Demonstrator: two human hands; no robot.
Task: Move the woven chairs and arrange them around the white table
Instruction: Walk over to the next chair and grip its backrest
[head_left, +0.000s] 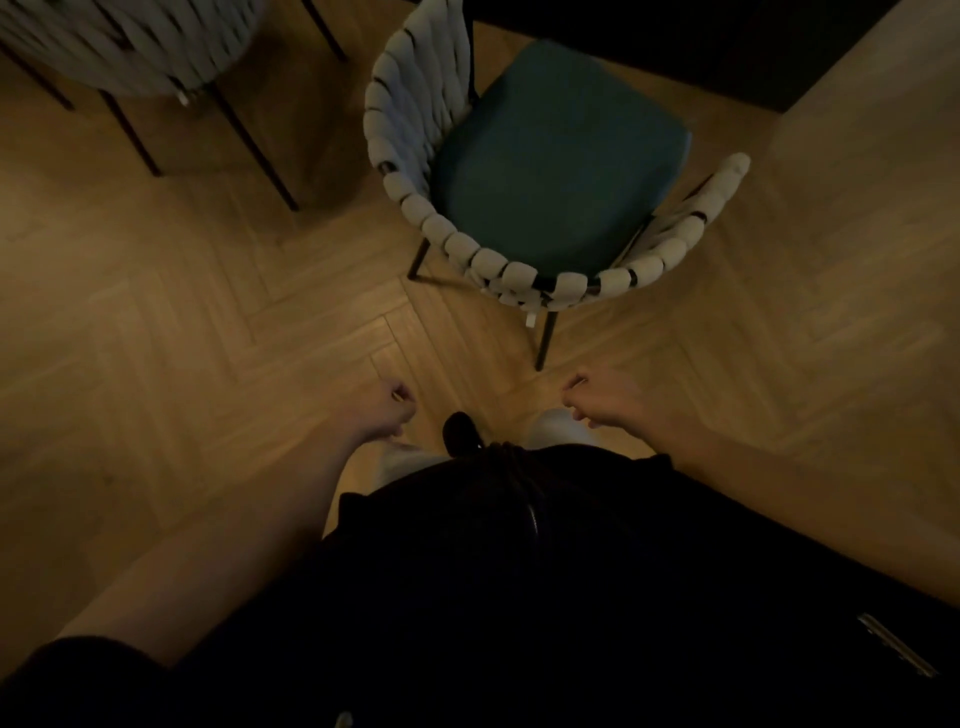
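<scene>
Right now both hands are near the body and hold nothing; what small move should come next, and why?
Probably reach both hands forward to the curved back of the chair. The left hand and the right hand hang free, short of it, and the chair stands directly ahead with its back toward the person.

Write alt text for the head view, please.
A woven chair with a teal seat stands on the wood floor, untouched. Below it, the left hand and right hand hang empty. Another chair sits upper left.
</scene>
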